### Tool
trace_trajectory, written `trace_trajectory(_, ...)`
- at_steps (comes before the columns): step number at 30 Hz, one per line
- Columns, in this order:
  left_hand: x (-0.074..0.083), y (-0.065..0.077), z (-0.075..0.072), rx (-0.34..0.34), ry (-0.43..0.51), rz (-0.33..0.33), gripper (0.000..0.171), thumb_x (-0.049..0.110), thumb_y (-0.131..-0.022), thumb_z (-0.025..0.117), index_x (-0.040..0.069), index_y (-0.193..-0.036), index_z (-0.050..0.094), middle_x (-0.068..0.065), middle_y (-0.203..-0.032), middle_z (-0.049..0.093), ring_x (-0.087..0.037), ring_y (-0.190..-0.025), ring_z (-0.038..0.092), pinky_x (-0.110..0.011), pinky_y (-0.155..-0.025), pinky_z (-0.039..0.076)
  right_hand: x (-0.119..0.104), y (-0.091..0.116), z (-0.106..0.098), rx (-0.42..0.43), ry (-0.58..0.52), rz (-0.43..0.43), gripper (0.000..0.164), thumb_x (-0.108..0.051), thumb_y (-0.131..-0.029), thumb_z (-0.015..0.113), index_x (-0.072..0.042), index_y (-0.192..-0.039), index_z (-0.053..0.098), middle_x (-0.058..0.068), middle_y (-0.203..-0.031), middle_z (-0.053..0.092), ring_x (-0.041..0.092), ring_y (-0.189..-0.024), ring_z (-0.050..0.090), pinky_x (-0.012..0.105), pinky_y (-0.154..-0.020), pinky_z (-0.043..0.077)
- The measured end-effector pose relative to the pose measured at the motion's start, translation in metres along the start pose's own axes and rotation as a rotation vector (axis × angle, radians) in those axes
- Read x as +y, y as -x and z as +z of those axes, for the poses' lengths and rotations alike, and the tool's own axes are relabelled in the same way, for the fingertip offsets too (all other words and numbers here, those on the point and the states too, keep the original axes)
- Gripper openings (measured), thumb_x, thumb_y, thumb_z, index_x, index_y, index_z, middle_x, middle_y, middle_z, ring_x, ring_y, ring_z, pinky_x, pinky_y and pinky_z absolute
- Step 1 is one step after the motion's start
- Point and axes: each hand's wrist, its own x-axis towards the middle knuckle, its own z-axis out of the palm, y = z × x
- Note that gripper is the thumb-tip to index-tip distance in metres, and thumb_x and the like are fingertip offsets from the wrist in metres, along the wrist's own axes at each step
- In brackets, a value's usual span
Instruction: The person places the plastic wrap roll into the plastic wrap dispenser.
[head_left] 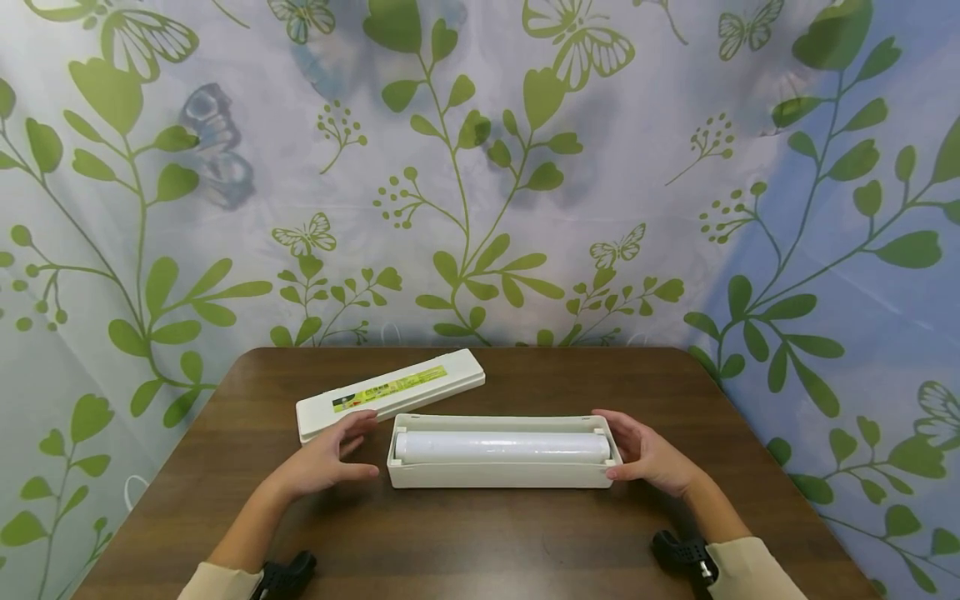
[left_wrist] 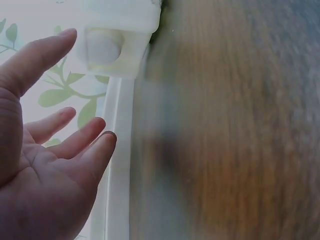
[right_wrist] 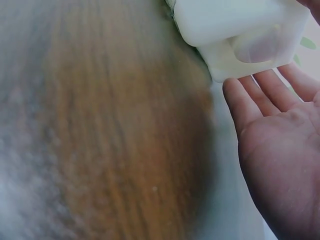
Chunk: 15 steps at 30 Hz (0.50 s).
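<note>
Nearest, left of the lower centre: left hand [head_left: 330, 457] lay open, thumb and fingers apart from the box's left end. Right hand [head_left: 658, 457], lower right of centre, was also open, spanning the box's right end; its thumb appeared to touch the front corner, pressure could not be told. Box [head_left: 501, 476] sat on the table [head_left: 480, 542], just below frame centre, uncovered. Judged stiff plastic, light, smooth enough to slide; might crack if dropped. Roll [head_left: 501, 447] inside, glossy, probably gave most of the weight and could shift if tipped. Best hold, in my judgement: both end walls, low, kept level. Lid [head_left: 392, 393] lay slantwise behind, left of centre. Patterned curtain [head_left: 480, 167] filled the upper frame.
</note>
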Motion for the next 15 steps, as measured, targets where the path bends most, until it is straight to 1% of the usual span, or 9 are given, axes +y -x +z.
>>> trace_trajectory(3, 0.001, 0.003, -0.002, 0.035, -0.011, -0.012, 0.086, 0.019, -0.089, 0.081, -0.006, -0.154, 0.03, -0.032, -0.156, 0.037, -0.049, -0.149, 0.033, -0.049, -0.118, 0.032, 0.002, 0.0, 0.0, -0.016, -0.013, -0.008, 0.09, 0.008, -0.085, 0.074, 0.009, -0.156, 0.019, 0.014, -0.153, 0.046, 0.01, -0.129, 0.056, 0.031, -0.099, 0.055)
trace_trajectory(7, 0.002, 0.006, -0.006, 0.099, -0.022, -0.013, 0.081, 0.02, -0.092, 0.078, -0.008, -0.152, 0.033, -0.033, -0.154, 0.041, -0.049, -0.145, 0.039, -0.049, -0.116, 0.035, 0.004, 0.001, 0.0, -0.014, -0.017, 0.003, 0.091, 0.008, -0.085, 0.073, 0.01, -0.156, 0.017, 0.009, -0.151, 0.048, 0.011, -0.126, 0.057, 0.033, -0.097, 0.057)
trace_trajectory(12, 0.002, 0.008, -0.013, 0.201, -0.065, -0.007, 0.07, 0.017, -0.093, 0.077, -0.007, -0.148, 0.042, -0.03, -0.149, 0.049, -0.047, -0.141, 0.047, -0.047, -0.113, 0.041, 0.004, 0.001, 0.0, -0.012, -0.011, 0.029, 0.09, 0.005, -0.085, 0.074, 0.004, -0.158, 0.02, 0.009, -0.151, 0.047, 0.012, -0.125, 0.057, 0.034, -0.097, 0.057)
trace_trajectory(15, 0.002, 0.01, -0.02, 0.265, -0.075, 0.007, 0.064, 0.014, -0.093, 0.076, -0.007, -0.145, 0.046, -0.029, -0.145, 0.053, -0.044, -0.137, 0.05, -0.041, -0.11, 0.045, 0.003, 0.002, 0.0, -0.012, -0.002, 0.034, 0.09, 0.003, -0.086, 0.074, 0.003, -0.158, 0.021, 0.012, -0.152, 0.046, 0.012, -0.125, 0.057, 0.034, -0.098, 0.056)
